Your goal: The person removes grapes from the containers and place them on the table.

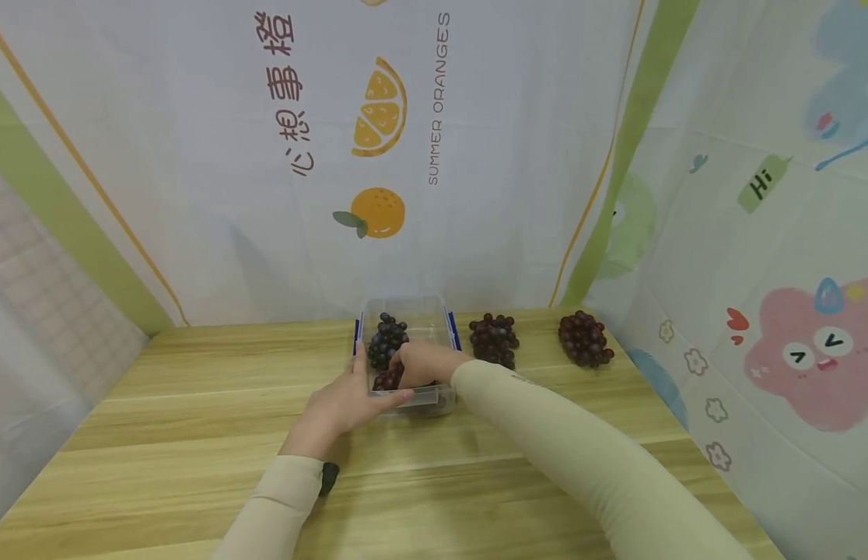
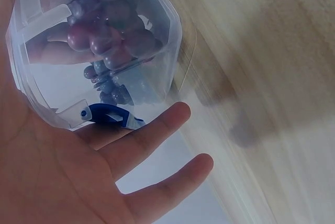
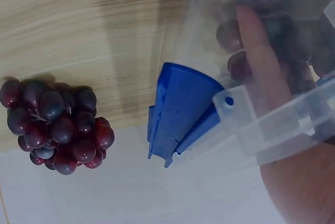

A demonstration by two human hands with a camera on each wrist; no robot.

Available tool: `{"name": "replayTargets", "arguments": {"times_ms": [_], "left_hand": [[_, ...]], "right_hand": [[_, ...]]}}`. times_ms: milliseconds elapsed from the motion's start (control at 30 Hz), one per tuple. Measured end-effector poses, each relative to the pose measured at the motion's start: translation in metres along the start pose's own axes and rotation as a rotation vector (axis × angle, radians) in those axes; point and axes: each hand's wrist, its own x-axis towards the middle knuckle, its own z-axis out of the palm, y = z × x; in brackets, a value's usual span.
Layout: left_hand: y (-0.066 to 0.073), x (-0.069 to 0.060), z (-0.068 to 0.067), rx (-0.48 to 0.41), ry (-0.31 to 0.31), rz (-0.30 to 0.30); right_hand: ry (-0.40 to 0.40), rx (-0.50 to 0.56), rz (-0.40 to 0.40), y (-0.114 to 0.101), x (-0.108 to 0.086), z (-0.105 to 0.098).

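Observation:
A clear plastic box [image 1: 423,313] with blue side latches [image 3: 183,111] stands at the back of the table. My right hand [image 1: 427,362] reaches down inside it, fingers around a dark red bunch of grapes [image 1: 386,379] at the box's front end; the box wall and the hand partly hide this bunch. Farther back in the box lies a blue-black bunch of grapes [image 1: 388,341]. At the front left corner, my left hand [image 1: 341,403] rests against the box, thumb along the front rim. Its fingers [image 2: 152,132] stretch straight past the left latch in the left wrist view.
To the right of the box, a dark red grape bunch [image 1: 493,339] lies on the wooden table [image 1: 217,412]. Another red bunch [image 1: 584,339] is near the table's right edge. A printed white cloth [image 1: 504,233] hangs close behind the box.

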Motion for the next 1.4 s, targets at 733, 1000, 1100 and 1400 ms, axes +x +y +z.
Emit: {"name": "replayTargets", "arguments": {"times_ms": [733, 1000, 1100, 1400], "left_hand": [[0.002, -0.003, -0.002, -0.007, 0.002, -0.005], [0.002, -0.004, 0.000, -0.012, -0.004, -0.010], [0.003, -0.003, 0.000, -0.015, -0.007, -0.013], [0.004, -0.003, -0.001, -0.017, -0.010, -0.022]], "right_hand": [[-0.123, 0.126, 0.085, 0.007, 0.000, -0.003], [-0.127, 0.166, 0.095, 0.007, 0.000, -0.003], [-0.109, 0.196, 0.084, 0.007, -0.001, -0.004], [-0.073, 0.193, 0.053, 0.001, -0.006, -0.014]]}}
